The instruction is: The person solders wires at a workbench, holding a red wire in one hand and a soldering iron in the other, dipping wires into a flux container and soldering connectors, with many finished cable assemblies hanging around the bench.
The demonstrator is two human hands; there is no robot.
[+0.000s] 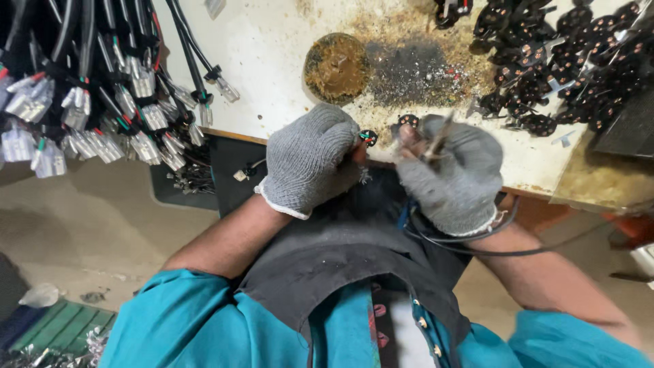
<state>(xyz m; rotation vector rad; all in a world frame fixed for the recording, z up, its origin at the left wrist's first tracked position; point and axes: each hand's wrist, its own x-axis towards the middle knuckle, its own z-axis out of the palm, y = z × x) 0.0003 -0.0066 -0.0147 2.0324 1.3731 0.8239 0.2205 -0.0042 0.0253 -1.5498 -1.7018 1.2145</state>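
Both my hands wear grey knit gloves and meet at the near edge of a stained white workbench (pixel 272 61). My left hand (pixel 310 160) pinches a small black round plug part with coloured wires (pixel 368 137) at its fingertips. My right hand (pixel 453 170) grips a thin metal tool (pixel 437 140) and a second small black round part (pixel 407 121). A black cable (pixel 477 249) runs from under my right wrist across my lap.
A heap of black round plug parts (pixel 558 61) lies at the bench's far right. A dirty round dish (pixel 335 66) and a dark burnt patch (pixel 415 68) sit mid-bench. Bundles of black cables with white connectors (pixel 88 116) hang at the left. A dark apron (pixel 354 238) covers my lap.
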